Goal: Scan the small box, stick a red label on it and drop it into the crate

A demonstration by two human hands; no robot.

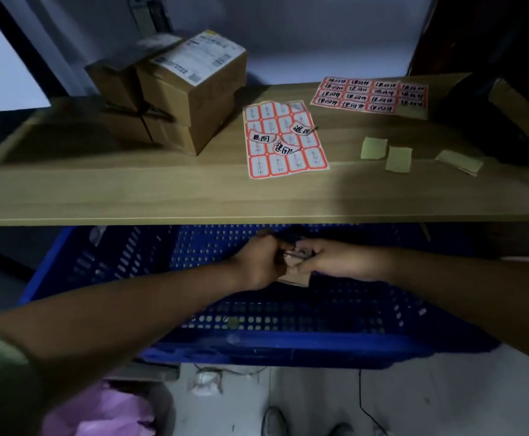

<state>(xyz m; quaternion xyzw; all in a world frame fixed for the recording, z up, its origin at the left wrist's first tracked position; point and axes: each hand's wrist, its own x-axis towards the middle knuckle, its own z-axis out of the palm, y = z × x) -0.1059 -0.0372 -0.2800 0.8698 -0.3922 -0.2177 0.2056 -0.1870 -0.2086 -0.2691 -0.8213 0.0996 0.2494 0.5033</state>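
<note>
Both hands on the box, low over the crate

The left hand [261, 261] is curled shut on one end of the small box [294, 273], the right hand [332, 261] clamps the other end, fingers folded over the top; the box hangs between them, inside the blue crate [257, 346], under the table [131, 196] edge. It's dark and blurred down there, so whether a red label is on it, I can't tell. That's the risk: let go now and it may drop unlabelled. The loose labels sit curled on the sheet [285, 140] up top, well away. A lopsided release could also tip the box on edge against the crate wall.
</note>
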